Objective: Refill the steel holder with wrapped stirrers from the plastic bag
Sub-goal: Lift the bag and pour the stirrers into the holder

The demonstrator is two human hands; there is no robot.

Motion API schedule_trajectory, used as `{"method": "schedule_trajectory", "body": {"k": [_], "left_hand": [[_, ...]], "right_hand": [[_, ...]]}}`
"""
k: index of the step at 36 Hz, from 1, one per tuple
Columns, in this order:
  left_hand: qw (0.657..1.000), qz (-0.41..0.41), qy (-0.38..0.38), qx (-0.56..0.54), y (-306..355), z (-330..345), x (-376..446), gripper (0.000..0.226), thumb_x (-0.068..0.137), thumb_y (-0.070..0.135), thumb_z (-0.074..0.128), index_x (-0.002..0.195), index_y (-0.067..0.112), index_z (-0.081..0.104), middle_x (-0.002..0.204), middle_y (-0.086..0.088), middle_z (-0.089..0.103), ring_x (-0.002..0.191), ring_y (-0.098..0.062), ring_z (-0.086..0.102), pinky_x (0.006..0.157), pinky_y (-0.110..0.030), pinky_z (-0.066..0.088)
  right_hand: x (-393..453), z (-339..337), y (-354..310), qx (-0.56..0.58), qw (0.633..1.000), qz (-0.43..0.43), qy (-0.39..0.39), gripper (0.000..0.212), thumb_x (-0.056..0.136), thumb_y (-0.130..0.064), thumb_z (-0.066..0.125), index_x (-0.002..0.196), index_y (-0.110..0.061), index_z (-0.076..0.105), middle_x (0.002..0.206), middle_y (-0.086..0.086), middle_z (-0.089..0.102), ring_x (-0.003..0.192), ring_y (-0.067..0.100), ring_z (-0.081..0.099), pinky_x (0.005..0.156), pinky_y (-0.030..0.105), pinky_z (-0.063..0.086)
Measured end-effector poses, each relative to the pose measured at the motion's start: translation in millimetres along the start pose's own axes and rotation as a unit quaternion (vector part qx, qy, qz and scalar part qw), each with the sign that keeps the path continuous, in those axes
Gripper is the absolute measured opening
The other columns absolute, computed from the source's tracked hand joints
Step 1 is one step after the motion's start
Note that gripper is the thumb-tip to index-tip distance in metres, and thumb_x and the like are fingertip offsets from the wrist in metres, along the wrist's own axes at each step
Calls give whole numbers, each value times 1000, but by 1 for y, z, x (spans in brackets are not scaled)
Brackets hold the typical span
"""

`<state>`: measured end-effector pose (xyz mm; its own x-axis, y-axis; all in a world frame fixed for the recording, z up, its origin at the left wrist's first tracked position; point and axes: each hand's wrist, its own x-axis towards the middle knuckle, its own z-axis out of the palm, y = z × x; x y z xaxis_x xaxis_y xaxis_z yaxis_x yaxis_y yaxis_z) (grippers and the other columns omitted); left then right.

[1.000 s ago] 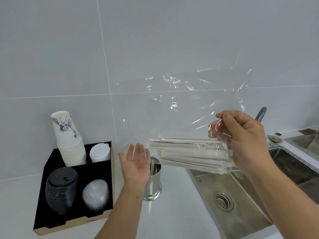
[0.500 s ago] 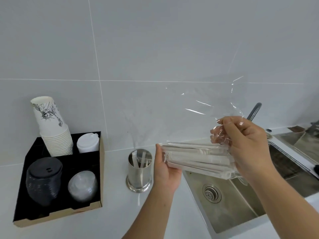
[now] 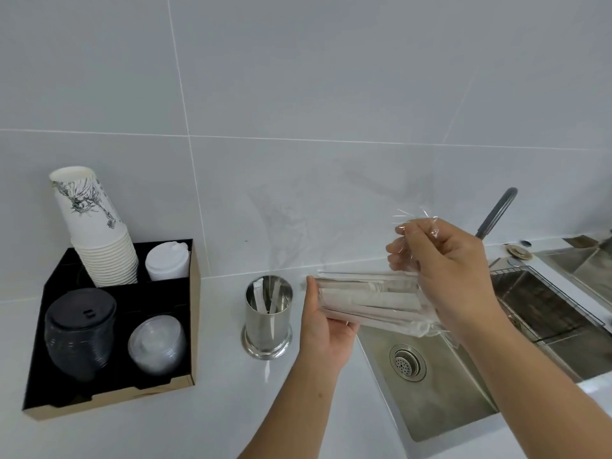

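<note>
Step in hand: drawing wrapped stirrers from the bag, beside the holder.
White worktop point(image 3: 205, 422): round steel holder point(image 3: 268, 318), near-empty. Right of it, clear plastic bag point(image 3: 419, 217) pinched by right hand point(image 3: 453, 276); left hand point(image 3: 326, 329) clasps paper-wrapped stirrer bundle point(image 3: 367, 301). Next: withdraw, upend, insert.

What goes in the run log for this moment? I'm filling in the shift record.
phase: unloading bag | right hand: pinching plastic bag | left hand: gripping wrapped stirrers | steel holder: nearly empty

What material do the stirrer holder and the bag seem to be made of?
The holder looks like polished steel: its wall mirrors the stirrers inside. The bag looks like thin clear plastic film: it crinkles, glints, and shows the wrapped stirrers through it.
</note>
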<state>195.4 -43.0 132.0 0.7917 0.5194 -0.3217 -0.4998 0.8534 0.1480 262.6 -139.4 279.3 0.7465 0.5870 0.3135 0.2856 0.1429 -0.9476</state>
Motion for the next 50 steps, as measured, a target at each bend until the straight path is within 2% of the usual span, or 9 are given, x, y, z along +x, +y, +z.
{"method": "schedule_trajectory", "body": {"k": [4, 9, 17, 23, 26, 32, 40, 45, 50], "left_hand": [[1000, 8, -7, -21, 5, -2, 0, 63, 72, 47, 78, 122, 10, 68, 119, -16, 71, 102, -31, 71, 70, -39, 60], [1000, 15, 15, -13, 9, -6, -2, 63, 68, 47, 80, 119, 11, 70, 117, -17, 72, 103, -32, 71, 73, -44, 60], [998, 22, 54, -13, 10, -10, -3, 63, 62, 48, 83, 114, 15, 72, 111, -13, 75, 100, -29, 72, 74, -47, 60], [996, 24, 75, -33, 12, -12, -2, 55, 75, 47, 78, 117, 12, 69, 108, -13, 76, 99, -29, 72, 70, -48, 61], [996, 27, 76, -42, 14, -12, -3, 55, 75, 45, 79, 116, 10, 69, 108, -14, 75, 99, -30, 72, 70, -48, 61], [996, 25, 71, -57, 18, -14, -4, 56, 76, 43, 77, 119, 7, 67, 109, -14, 75, 100, -29, 72, 68, -42, 61], [994, 22, 73, -75, 26, -18, 0, 63, 74, 44, 78, 118, 1, 65, 104, -15, 76, 94, -28, 74, 64, -37, 61], [991, 28, 100, -89, 31, -18, 5, 64, 76, 46, 78, 117, 0, 62, 119, -15, 67, 91, -26, 74, 62, -35, 61], [988, 33, 97, -114, 32, -19, 7, 61, 78, 41, 77, 120, -1, 61, 120, -17, 66, 91, -26, 73, 65, -34, 61]], "right_hand": [[9, 6, -2, -22, 999, 4, -23, 23, 91, -14, 58, 74, -19, 73, 64, 4, 71, 57, 18, 67, 60, 28, 58], [20, 13, -2, -50, 998, 10, -47, 20, 93, -15, 59, 77, -17, 72, 65, 4, 72, 59, 19, 67, 63, 33, 60], [33, 23, -4, -91, 993, -4, -77, 19, 92, -16, 59, 78, -13, 72, 65, 2, 73, 59, 15, 68, 60, 27, 61], [41, 30, -2, -101, 991, -8, -92, 19, 92, -15, 59, 78, -13, 71, 65, 3, 72, 56, 15, 67, 57, 21, 56], [48, 36, -2, -119, 987, -17, -108, 20, 92, -15, 59, 77, -14, 71, 65, 2, 72, 57, 15, 67, 58, 24, 58], [65, 49, -2, -161, 979, -21, -126, 20, 90, -12, 56, 76, -15, 71, 64, 2, 72, 57, 17, 66, 67, 42, 60], [83, 76, -1, -212, 964, -30, -160, 21, 87, -16, 54, 75, -21, 70, 67, -3, 74, 56, 11, 68, 67, 41, 62], [90, 94, 0, -240, 952, -41, -186, 19, 89, -22, 56, 77, -18, 69, 67, -6, 73, 54, 8, 68, 68, 48, 61], [99, 109, 0, -267, 938, -42, -218, 21, 91, -25, 55, 77, -20, 69, 66, -5, 73, 52, 7, 67, 63, 41, 62]]}}
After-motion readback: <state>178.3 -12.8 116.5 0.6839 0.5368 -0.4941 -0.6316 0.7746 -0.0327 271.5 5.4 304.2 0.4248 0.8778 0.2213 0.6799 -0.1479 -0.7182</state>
